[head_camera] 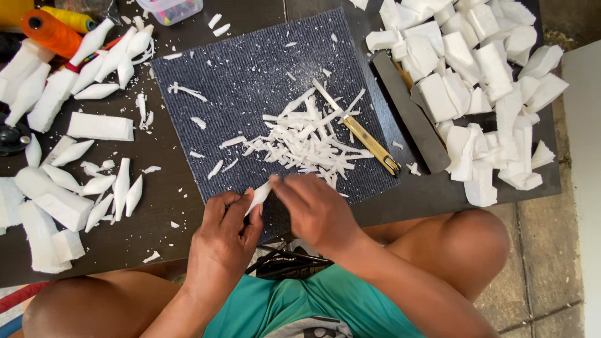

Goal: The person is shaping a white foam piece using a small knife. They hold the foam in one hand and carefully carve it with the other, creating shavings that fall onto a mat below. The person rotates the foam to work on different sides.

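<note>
With your left hand (222, 235) and right hand (313, 209) both pinched shut on the thin white foam piece (258, 196), squeezing harder could snap it.

Both hands (269, 219) around white foam piece (258, 196)

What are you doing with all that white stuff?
A person sits at a dark table and holds a small white foam piece between the left hand and right hand, above a blue-grey mat. White shavings cover the mat, with a wooden-handled knife beside them. Rough foam blocks are piled to the right, and smooth pointed shapes lie to the left.
</note>
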